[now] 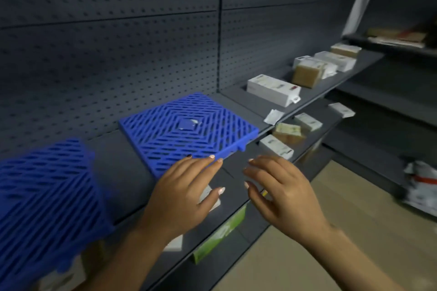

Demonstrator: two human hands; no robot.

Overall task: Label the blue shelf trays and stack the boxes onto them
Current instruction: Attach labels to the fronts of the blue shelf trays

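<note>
A blue slotted tray (186, 130) lies flat on the dark grey shelf (123, 172), with a small label patch (188, 123) at its centre. A second blue tray (47, 203) sits nearer at the left, blurred. My left hand (182, 196) hovers palm down at the first tray's front corner, fingertips at its edge, fingers apart, holding nothing. My right hand (281, 191) hangs just right of it over the shelf's front edge, fingers spread and empty. White boxes (272, 90) and a brown box (306, 75) stand further right along the same shelf.
A pegboard back wall (118, 42) rises behind the shelf. Lower shelves hold more small boxes (287, 133) and a green box (220, 234). A scrap of white paper (273, 117) lies at the shelf edge. A white bag (421, 184) sits at the far right. Tan floor (331, 231) lies below.
</note>
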